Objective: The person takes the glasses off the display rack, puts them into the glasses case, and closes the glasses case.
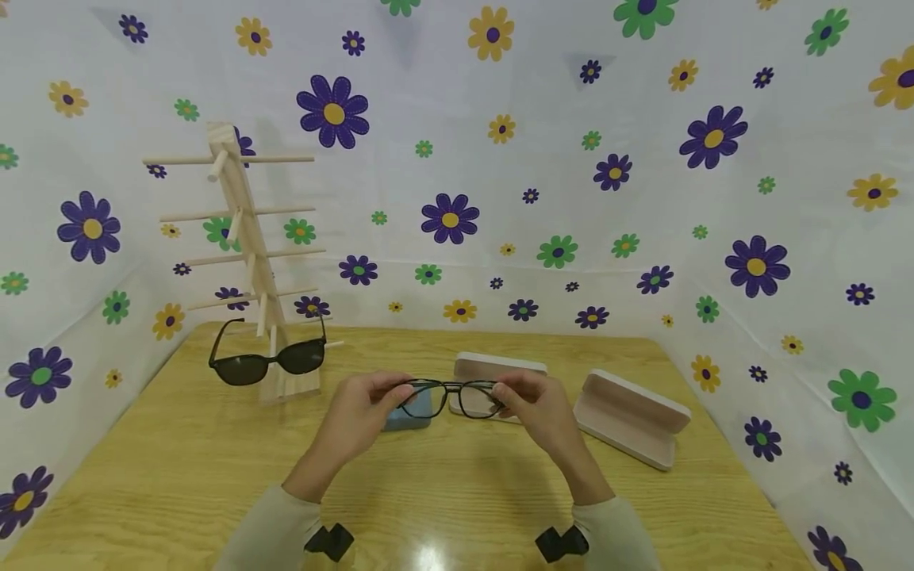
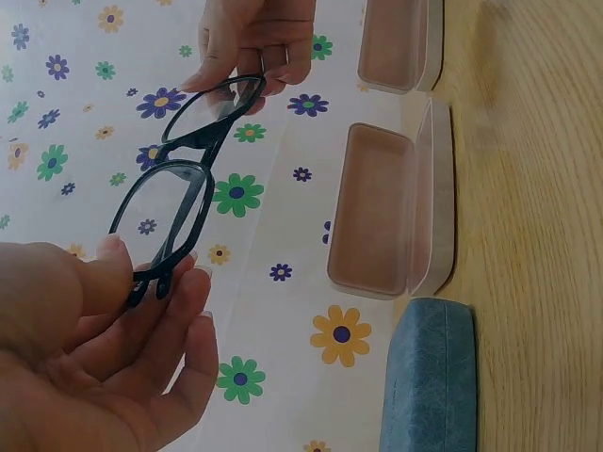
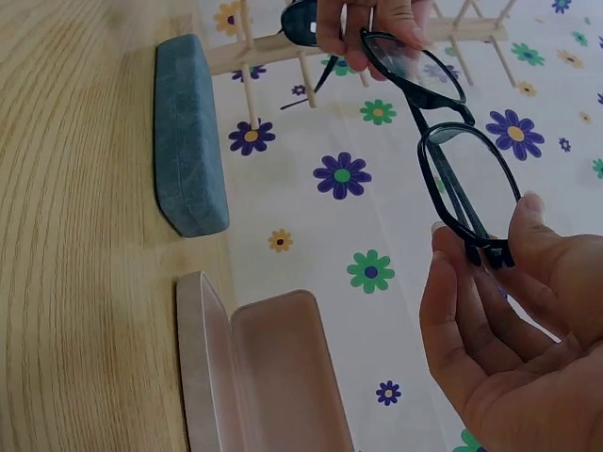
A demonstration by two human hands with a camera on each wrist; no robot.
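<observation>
A pair of black-framed eyeglasses with clear lenses is held up over the table between both hands. The left hand pinches one outer end of the frame between thumb and fingers. At the opposite end, the right hand pinches the frame in the same way. In the left wrist view the folded temples of the eyeglasses show behind the lenses. Behind the hands stand a closed blue glasses case and an open pinkish case, both partly covered by the hands and eyeglasses.
A wooden peg rack rises at the left, with dark sunglasses hanging on its lower part. Another open pinkish case lies at the right. Flower-printed cloth surrounds the wooden table at the back and sides.
</observation>
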